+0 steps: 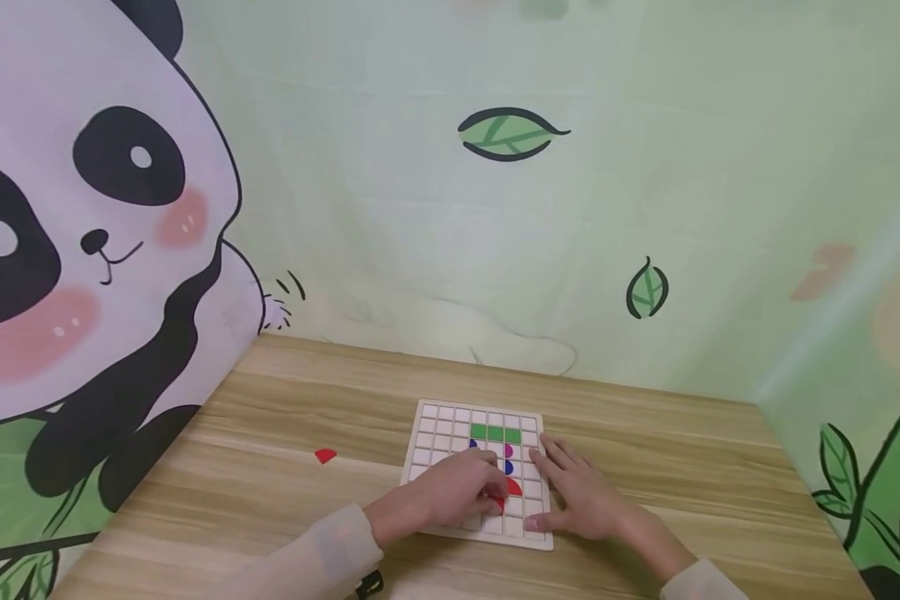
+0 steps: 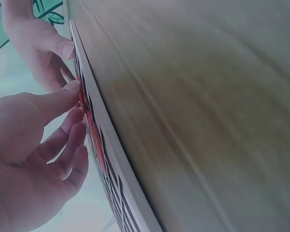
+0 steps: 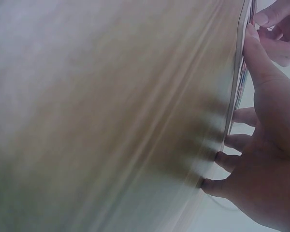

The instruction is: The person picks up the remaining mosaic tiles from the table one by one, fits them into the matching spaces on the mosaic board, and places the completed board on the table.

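A white grid board (image 1: pixel 429 435) lies flat on the table. My left hand (image 1: pixel 461 487) reaches over its lower middle, thumb and curled fingers pinching a red piece (image 1: pixel 497 505) at the grid's surface; the fingers partly cover it. In the left wrist view, the thumb of the left hand (image 2: pixel 38 140) meets red right at the board's face. Another red quarter-circle piece (image 1: pixel 514 487) sits just above in the grid. Spread along the board's right side, my right hand (image 1: pixel 585 496) steadies it, its thumb on the lower right cells. The right wrist view shows the right hand's (image 3: pixel 266 135) fingertips lined along the edge.
Green squares (image 1: pixel 496 433) form a row near the board's top, with a magenta half-circle (image 1: pixel 508 451) and a blue one (image 1: pixel 508 467) below. A loose red quarter-circle (image 1: pixel 326 456) lies on the wooden table (image 1: pixel 270 500) to the left. A panda-printed backdrop (image 1: pixel 390 208) stands behind.
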The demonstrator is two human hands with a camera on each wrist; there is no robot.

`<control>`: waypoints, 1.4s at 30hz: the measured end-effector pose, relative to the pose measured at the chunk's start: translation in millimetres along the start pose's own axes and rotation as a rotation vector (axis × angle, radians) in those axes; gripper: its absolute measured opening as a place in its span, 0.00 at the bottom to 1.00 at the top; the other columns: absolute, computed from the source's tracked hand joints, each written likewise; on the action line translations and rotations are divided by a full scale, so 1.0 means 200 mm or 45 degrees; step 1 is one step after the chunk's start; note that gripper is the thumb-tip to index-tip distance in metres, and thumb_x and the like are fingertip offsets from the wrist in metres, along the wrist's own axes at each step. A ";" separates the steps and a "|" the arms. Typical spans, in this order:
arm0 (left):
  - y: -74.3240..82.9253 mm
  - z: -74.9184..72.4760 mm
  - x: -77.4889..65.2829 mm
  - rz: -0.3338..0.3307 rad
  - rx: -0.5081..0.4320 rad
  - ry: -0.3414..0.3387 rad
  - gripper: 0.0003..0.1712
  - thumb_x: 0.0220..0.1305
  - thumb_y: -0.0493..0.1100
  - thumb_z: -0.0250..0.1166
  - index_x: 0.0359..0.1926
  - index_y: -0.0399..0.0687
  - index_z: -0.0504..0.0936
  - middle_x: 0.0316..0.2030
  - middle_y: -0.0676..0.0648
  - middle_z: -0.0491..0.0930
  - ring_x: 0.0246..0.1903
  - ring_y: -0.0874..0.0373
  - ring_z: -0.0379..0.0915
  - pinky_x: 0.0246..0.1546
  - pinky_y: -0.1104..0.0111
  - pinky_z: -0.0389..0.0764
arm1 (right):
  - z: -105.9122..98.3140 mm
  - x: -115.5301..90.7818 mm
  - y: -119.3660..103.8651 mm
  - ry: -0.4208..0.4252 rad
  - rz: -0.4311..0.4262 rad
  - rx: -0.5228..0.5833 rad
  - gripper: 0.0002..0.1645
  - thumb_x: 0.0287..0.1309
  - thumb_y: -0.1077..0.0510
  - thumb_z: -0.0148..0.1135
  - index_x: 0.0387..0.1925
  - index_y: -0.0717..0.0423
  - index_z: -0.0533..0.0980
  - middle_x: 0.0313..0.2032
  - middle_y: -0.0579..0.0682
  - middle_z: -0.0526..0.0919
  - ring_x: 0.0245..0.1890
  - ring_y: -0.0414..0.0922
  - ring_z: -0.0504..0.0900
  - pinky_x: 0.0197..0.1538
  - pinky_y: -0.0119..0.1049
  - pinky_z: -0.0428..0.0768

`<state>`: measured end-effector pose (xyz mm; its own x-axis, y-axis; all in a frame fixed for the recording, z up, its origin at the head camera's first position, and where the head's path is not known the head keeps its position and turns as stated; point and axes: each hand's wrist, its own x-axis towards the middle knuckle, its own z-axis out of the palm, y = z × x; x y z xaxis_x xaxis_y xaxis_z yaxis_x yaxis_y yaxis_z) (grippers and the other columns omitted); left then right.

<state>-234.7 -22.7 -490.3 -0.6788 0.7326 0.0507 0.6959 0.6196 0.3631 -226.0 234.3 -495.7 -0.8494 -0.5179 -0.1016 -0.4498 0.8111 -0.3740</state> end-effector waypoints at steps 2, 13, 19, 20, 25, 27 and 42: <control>-0.01 0.00 0.00 0.004 0.006 0.008 0.03 0.67 0.47 0.76 0.41 0.58 0.92 0.34 0.62 0.77 0.36 0.69 0.69 0.40 0.78 0.75 | 0.00 0.00 0.00 -0.001 0.004 0.004 0.67 0.56 0.23 0.69 0.82 0.57 0.58 0.83 0.61 0.48 0.82 0.66 0.45 0.75 0.74 0.49; -0.04 0.02 0.01 -0.032 -0.072 0.015 0.03 0.67 0.44 0.76 0.40 0.56 0.91 0.35 0.62 0.78 0.37 0.70 0.71 0.43 0.77 0.78 | 0.00 0.00 0.00 -0.006 0.019 0.022 0.67 0.56 0.23 0.69 0.83 0.56 0.57 0.84 0.60 0.48 0.82 0.66 0.44 0.75 0.74 0.48; -0.05 0.02 0.00 -0.052 -0.034 0.017 0.03 0.67 0.47 0.77 0.39 0.58 0.89 0.34 0.63 0.76 0.36 0.69 0.70 0.41 0.76 0.77 | 0.00 0.00 0.00 -0.009 0.021 0.016 0.67 0.56 0.22 0.69 0.83 0.55 0.57 0.84 0.59 0.47 0.83 0.65 0.43 0.75 0.74 0.49; -0.05 0.02 0.00 -0.050 -0.027 0.018 0.03 0.67 0.47 0.76 0.38 0.59 0.89 0.33 0.63 0.75 0.36 0.69 0.70 0.41 0.77 0.77 | 0.00 0.00 0.00 -0.008 0.021 0.016 0.67 0.56 0.22 0.69 0.83 0.55 0.57 0.84 0.59 0.47 0.83 0.65 0.43 0.75 0.74 0.49; -0.05 0.02 0.00 -0.039 -0.039 0.016 0.03 0.67 0.46 0.76 0.37 0.59 0.89 0.32 0.63 0.73 0.34 0.68 0.68 0.37 0.77 0.75 | 0.00 0.00 0.00 -0.001 0.012 0.015 0.67 0.56 0.22 0.69 0.82 0.56 0.58 0.84 0.60 0.48 0.82 0.65 0.44 0.75 0.74 0.49; -0.05 0.02 0.00 -0.039 -0.044 0.016 0.04 0.66 0.46 0.77 0.37 0.58 0.89 0.32 0.63 0.74 0.34 0.68 0.68 0.37 0.77 0.75 | 0.00 0.00 0.00 0.000 0.006 0.014 0.67 0.56 0.22 0.69 0.82 0.56 0.58 0.84 0.60 0.48 0.82 0.66 0.44 0.75 0.74 0.49; -0.04 0.02 0.00 -0.002 -0.018 0.024 0.02 0.67 0.44 0.76 0.38 0.57 0.90 0.33 0.63 0.77 0.36 0.70 0.70 0.42 0.78 0.76 | -0.01 0.00 -0.01 -0.009 0.026 0.021 0.66 0.56 0.23 0.70 0.83 0.55 0.57 0.84 0.60 0.48 0.82 0.65 0.44 0.75 0.74 0.48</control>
<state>-240.3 -26.3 -497.1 -0.6844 0.7259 0.0678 0.6914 0.6167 0.3763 -225.1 233.8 -493.1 -0.8563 -0.5033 -0.1160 -0.4277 0.8170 -0.3868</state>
